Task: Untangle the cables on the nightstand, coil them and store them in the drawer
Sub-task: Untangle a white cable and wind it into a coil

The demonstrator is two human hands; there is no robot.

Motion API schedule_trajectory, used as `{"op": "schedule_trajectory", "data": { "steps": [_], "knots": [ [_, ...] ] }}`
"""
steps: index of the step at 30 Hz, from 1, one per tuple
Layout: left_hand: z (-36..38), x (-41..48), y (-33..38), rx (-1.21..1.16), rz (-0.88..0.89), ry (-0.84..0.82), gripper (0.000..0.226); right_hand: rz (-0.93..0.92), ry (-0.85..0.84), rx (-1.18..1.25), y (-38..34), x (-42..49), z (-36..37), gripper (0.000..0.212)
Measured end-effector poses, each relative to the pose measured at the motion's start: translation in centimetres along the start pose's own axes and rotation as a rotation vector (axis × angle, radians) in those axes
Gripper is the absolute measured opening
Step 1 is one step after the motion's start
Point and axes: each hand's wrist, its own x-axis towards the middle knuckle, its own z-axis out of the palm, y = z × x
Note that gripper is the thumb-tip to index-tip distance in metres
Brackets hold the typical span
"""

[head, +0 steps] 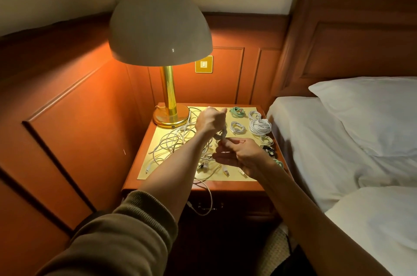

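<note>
A tangle of white cables (173, 142) sprawls over the left and middle of the nightstand (158, 183). My left hand (211, 120) is raised above it and grips a small coil of white cable (220, 135). Just below, my right hand (241, 156) pinches the free end of that same cable. Several finished coils lie along the right side: a green coil (237, 111), a small white coil (237, 128) and a big white bundle (259, 125). One white cable (208, 199) droops over the front edge past the drawer (209, 207), which is closed.
A brass lamp (169, 115) with a white dome shade stands at the back left of the nightstand. A bed with white sheets and a pillow (365, 113) is close on the right. Wood panelling lines the wall on the left and behind.
</note>
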Motion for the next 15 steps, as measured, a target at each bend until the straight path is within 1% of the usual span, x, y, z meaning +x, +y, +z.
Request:
{"op": "schedule_trajectory", "data": {
  "steps": [2, 3, 4, 6, 7, 8, 9, 10, 11, 12, 15],
  "knots": [
    [0.2, 0.5, 0.1, -0.11, -0.041, -0.101, 0.053, 0.0, 0.006, -0.143, -0.5, 0.3, -1.1, 0.023],
    [0.2, 0.3, 0.4, -0.183, -0.088, -0.179, 0.052, 0.002, 0.016, -0.238, -0.8, 0.6, -1.6, 0.023],
    [0.3, 0.4, 0.5, -0.205, -0.126, -0.257, 0.051, 0.005, 0.034, -0.332, -0.9, 0.8, -2.2, 0.023],
    [0.8, 1.4, 0.4, -0.133, -0.146, -0.312, 0.047, 0.006, 0.113, -0.489, -0.9, 1.5, -2.7, 0.021],
    [1.0, 1.4, 0.7, -0.093, -0.148, -0.31, 0.039, -0.016, 0.176, -0.583, -0.7, 1.8, -2.8, 0.021],
    [1.3, 1.4, 0.9, -0.067, -0.133, -0.307, 0.032, -0.068, 0.256, -0.729, -0.5, 2.3, -2.9, 0.026],
    [1.7, 1.3, 1.2, -0.054, -0.118, -0.304, 0.027, -0.151, 0.347, -0.926, -0.3, 2.8, -2.9, 0.037],
    [2.1, 1.4, 1.2, -0.051, -0.111, -0.296, 0.027, -0.248, 0.432, -1.123, -0.1, 3.2, -2.9, 0.048],
    [2.4, 1.4, 1.1, -0.061, -0.113, -0.297, 0.027, -0.339, 0.489, -1.257, 0.1, 3.6, -2.8, 0.052],
    [2.7, 1.3, 1.0, -0.078, -0.116, -0.304, 0.028, -0.396, 0.503, -1.308, 0.2, 4.0, -2.8, 0.051],
    [3.4, 1.7, 0.2, -0.126, -0.121, -0.333, 0.028, -0.393, 0.436, -1.283, 0.4, 5.3, -3.1, 0.051]
  ]
}}
